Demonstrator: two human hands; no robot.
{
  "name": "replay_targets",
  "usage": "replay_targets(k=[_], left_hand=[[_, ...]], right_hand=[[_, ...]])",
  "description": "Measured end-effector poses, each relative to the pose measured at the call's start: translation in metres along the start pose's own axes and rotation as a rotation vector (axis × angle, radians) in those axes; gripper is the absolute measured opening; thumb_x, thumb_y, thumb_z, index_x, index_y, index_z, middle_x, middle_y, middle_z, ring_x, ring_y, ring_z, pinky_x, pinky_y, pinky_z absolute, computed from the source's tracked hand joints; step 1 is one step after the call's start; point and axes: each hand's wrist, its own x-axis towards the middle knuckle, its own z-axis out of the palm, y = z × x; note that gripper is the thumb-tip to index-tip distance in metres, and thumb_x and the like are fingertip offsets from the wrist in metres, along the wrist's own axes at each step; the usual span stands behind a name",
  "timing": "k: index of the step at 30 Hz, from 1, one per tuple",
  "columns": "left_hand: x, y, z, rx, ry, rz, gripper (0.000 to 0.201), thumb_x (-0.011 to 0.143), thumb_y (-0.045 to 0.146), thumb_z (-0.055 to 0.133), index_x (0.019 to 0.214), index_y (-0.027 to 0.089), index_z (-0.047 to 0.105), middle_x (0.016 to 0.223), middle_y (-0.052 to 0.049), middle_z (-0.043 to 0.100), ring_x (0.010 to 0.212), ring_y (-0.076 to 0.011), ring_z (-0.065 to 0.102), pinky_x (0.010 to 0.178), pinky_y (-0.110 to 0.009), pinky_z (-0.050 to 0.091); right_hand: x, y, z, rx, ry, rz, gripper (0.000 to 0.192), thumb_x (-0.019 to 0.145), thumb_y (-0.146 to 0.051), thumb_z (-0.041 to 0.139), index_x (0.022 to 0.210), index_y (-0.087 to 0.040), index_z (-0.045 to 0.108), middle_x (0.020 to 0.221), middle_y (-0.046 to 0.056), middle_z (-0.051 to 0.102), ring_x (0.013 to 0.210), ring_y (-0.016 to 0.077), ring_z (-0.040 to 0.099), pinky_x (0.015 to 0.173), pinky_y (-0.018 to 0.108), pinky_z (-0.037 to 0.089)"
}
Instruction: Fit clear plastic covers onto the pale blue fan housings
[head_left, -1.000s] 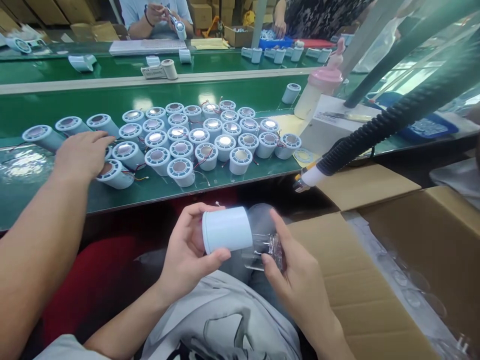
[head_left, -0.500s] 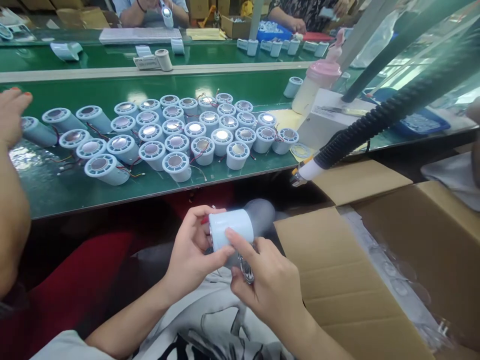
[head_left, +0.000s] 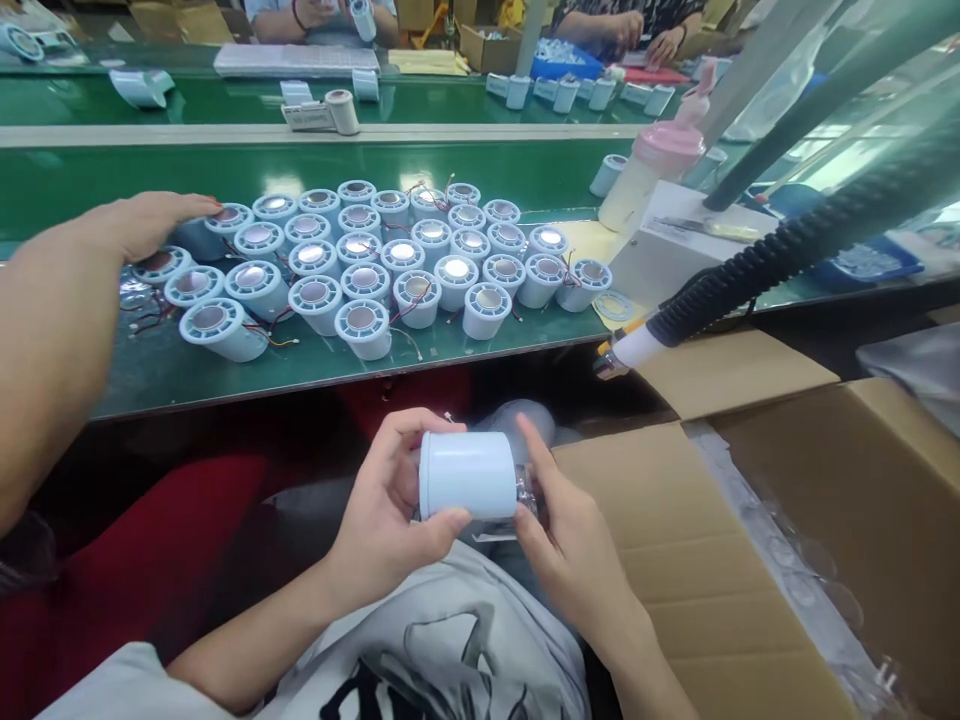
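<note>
I see bare green belt (head_left: 225, 375) in front of cylinder cluster (head_left: 375, 260); co-worker's arm (head_left: 52, 310) blocks cluster's left, black hose (head_left: 787, 245) its right.

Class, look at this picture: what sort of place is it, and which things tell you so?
Probably a factory assembly line: a long green belt, dozens of identical housings with loose wires on it, and cartons beside the worker.

Roughly thirty pale-blue cylinders (head_left: 364, 328) are clustered at twelve o'clock on one green bench (head_left: 450, 160); one cylinder (head_left: 466, 475) is held centrally, and one cardboard box (head_left: 750, 560) is seen at four o'clock.
</note>
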Motion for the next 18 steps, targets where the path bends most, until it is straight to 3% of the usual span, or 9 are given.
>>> replay_targets(k=[4, 8, 12, 18], left_hand=[[0.000, -0.008, -0.002, 0.029, -0.072, -0.072, 0.037, 0.076, 0.034, 0.073, 0.110, 0.028, 0.059, 0.098, 0.000, 0.061, 0.075, -0.0110, 0.059, 0.064, -0.018, 0.050], [0.004, -0.014, -0.001, 0.100, -0.035, -0.112, 0.037, 0.072, 0.034, 0.077, 0.101, 0.027, 0.056, 0.096, 0.002, 0.059, 0.071, -0.0095, 0.056, 0.061, -0.018, 0.047], [0.004, -0.020, 0.001, 0.135, -0.012, -0.057, 0.020, 0.087, 0.041, 0.059, 0.099, 0.024, 0.056, 0.090, 0.001, 0.057, 0.068, -0.0098, 0.052, 0.058, -0.019, 0.044], [0.000, -0.023, 0.001, 0.089, -0.038, -0.093, 0.026, 0.094, 0.047, 0.044, 0.104, 0.025, 0.053, 0.094, -0.001, 0.056, 0.067, -0.0107, 0.051, 0.057, -0.021, 0.044]], right_hand=[[0.001, -0.017, 0.003, -0.061, -0.046, -0.054, 0.060, 0.089, -0.030, 0.041, 0.148, -0.021, 0.033, 0.096, 0.007, 0.068, 0.084, 0.0233, 0.067, 0.067, 0.032, 0.054], [0.002, -0.024, 0.011, -0.138, -0.020, -0.052, 0.063, 0.085, -0.026, 0.043, 0.147, -0.021, 0.034, 0.090, 0.007, 0.068, 0.075, 0.0226, 0.066, 0.059, 0.030, 0.052], [0.000, -0.024, 0.017, -0.137, -0.038, -0.021, 0.066, 0.083, -0.026, 0.045, 0.147, -0.020, 0.033, 0.086, 0.006, 0.069, 0.074, 0.0227, 0.066, 0.058, 0.030, 0.052], [-0.001, -0.022, 0.017, -0.090, -0.044, 0.015, 0.064, 0.085, -0.028, 0.044, 0.148, -0.021, 0.031, 0.084, 0.004, 0.068, 0.073, 0.0227, 0.065, 0.058, 0.030, 0.050]])
